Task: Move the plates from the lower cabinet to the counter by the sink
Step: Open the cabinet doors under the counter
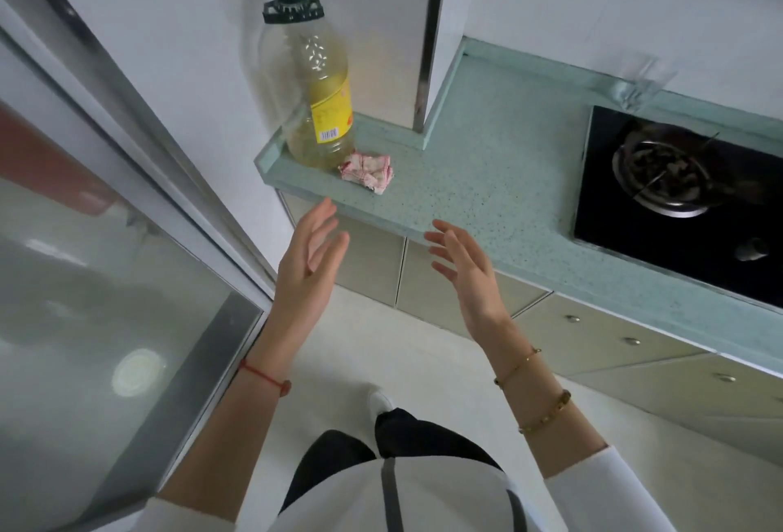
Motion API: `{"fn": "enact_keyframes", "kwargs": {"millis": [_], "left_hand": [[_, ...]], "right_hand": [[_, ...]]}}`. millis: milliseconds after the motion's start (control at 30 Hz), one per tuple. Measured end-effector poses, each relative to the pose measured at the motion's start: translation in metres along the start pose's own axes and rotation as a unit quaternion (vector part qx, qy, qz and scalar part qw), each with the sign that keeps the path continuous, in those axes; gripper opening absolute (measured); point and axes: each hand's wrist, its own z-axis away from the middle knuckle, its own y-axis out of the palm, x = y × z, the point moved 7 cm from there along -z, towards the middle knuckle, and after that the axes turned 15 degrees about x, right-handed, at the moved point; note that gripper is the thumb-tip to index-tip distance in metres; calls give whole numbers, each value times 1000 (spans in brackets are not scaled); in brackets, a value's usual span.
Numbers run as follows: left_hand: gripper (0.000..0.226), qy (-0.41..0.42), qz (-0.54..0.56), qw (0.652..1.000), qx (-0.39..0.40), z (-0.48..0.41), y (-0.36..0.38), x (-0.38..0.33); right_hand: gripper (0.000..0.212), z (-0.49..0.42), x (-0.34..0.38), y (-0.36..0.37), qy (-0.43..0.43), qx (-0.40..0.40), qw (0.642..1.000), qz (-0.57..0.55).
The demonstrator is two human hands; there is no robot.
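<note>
At mid-frame the left hand [311, 252] and right hand [462, 264] hover with fingers spread, palms facing each other, holding nothing. Just beyond them the lower cabinet doors [373, 264] are closed; no plates or sink are in view. Above, the counter [487, 184] carries a crumpled cloth [367, 170] and a tall oil bottle [315, 86] near its left end, with a hob [678, 192] at right. A rising stack could catch the overhanging edge or tip the bottle.

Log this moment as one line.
left hand: open, empty | right hand: open, empty | plates: not in view | cabinet doors: closed | counter: bottle, rag
</note>
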Motion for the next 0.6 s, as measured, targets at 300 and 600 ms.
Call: {"fn": "enact_keyframes", "kwargs": {"millis": [300, 600], "left_hand": [[50, 12, 15, 998, 64, -53, -31, 5], [45, 32, 3, 986, 162, -63, -51, 8]], "right_hand": [[29, -34, 2, 15, -4, -63, 998, -13], [29, -15, -11, 48, -25, -155, 987, -32]]}}
